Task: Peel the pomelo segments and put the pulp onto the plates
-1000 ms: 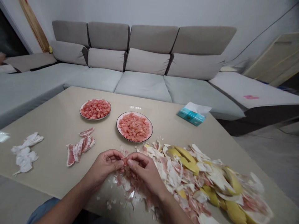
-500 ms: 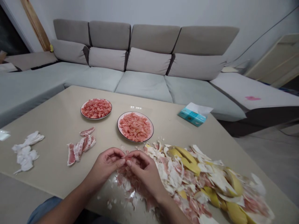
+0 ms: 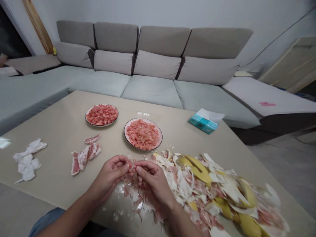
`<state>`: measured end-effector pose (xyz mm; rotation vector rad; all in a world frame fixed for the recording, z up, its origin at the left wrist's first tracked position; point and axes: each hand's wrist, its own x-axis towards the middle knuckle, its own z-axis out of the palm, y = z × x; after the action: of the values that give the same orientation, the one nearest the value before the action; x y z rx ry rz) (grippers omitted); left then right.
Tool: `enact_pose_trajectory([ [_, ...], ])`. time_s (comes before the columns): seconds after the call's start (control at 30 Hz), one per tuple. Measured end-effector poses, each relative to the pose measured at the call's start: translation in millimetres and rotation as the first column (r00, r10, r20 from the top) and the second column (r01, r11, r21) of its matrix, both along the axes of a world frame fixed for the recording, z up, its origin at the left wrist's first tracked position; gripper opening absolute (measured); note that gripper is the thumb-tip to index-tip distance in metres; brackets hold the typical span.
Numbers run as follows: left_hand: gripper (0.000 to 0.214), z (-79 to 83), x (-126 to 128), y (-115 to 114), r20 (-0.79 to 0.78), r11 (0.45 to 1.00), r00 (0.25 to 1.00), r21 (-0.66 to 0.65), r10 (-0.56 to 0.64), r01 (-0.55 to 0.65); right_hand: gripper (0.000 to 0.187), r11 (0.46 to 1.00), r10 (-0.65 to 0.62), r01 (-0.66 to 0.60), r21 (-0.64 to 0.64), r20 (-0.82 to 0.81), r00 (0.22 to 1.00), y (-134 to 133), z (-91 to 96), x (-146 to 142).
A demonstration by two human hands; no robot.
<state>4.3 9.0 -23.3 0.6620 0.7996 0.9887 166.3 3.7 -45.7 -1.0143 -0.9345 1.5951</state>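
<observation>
My left hand (image 3: 112, 176) and my right hand (image 3: 154, 181) meet at the table's near side, thumbs and fingertips pinched together. Between them is a small pink piece of pomelo flesh (image 3: 133, 166) with a bit of pale membrane, partly covered by my fingers. Pink and white membrane scraps (image 3: 133, 194) lie on the table below. Left of my hands rest several unpeeled pomelo segments (image 3: 85, 156). Beyond my fingertips stands a dark-rimmed plate (image 3: 125, 134) heaped with pink pulp, and a second such plate (image 3: 87, 121) sits farther back on the left.
A large heap of pomelo peel (image 3: 229, 191), yellow rind and white pith, spreads over the table's right side. Crumpled tissues (image 3: 28, 164) lie at the left. A blue tissue pack (image 3: 203, 123) is at the back right. Behind the table (image 3: 56, 121) runs a grey sofa (image 3: 153, 90).
My fingertips have drawn slightly apart, and more of the pink piece and its membrane shows between them. The plates, segments and peel have stayed put.
</observation>
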Motion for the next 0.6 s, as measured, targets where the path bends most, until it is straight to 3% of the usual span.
enact_pose_trajectory([
  [0.2,0.017,0.1,-1.5,1.1,0.024,1.0,1.0,0.003,0.016,-0.016,0.03,0.998,-0.041,0.037,-0.047,-0.091,0.995,1.7,-1.4,0.9],
  [0.43,0.019,3.3,-1.6,0.3,0.06,0.997,0.996,0.015,-0.073,0.072,0.026,1.0,-0.011,0.01,0.02,0.024,1.0,0.0,4.4,3.6],
  [0.5,0.02,2.2,-1.2,-0.4,-0.015,0.993,0.994,0.049,-0.106,0.107,0.026,0.998,-0.004,-0.001,0.06,0.092,0.996,-1.8,5.8,2.2],
  [0.6,0.02,-0.7,-1.2,0.1,-0.26,0.982,0.963,0.15,-0.073,0.114,0.022,0.988,-0.073,0.039,0.149,0.235,0.969,-4.2,6.9,-0.3],
])
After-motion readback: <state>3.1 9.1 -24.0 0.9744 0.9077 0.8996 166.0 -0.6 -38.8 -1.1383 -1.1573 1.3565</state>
